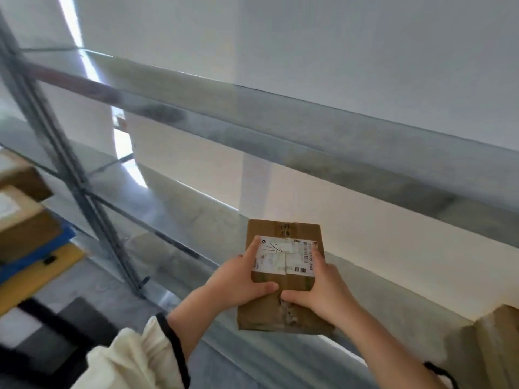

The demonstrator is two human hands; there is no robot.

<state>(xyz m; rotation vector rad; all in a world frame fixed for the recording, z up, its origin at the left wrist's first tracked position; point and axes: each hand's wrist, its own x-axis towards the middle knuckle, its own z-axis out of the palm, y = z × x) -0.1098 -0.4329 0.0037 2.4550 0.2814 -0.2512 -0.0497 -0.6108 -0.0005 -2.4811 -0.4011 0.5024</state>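
At the front edge of the shelf (196, 220), both hands clasp a small cardboard parcel (269, 315), the left hand (238, 284) on its left flank and the right hand (323, 293) on its right, each equally close to it. The fingers are curled round the sides, the thumbs (264, 287) are pressed onto the top face and almost meet at its middle, and the forefingers reach along the edges of the white label (280, 254). The parcel's long axis runs straight away from the person, into the depth of the shelf, and its far end tips slightly up. Whether its near end rests on the shelf's lip or is held just above it cannot be told. Bare board lies ahead of it towards the back of the shelf, so a push along that axis looks like the move to come. A second brown box (494, 346) sits at the shelf's right end, and the upper board (309, 130) of the shelf crosses above.
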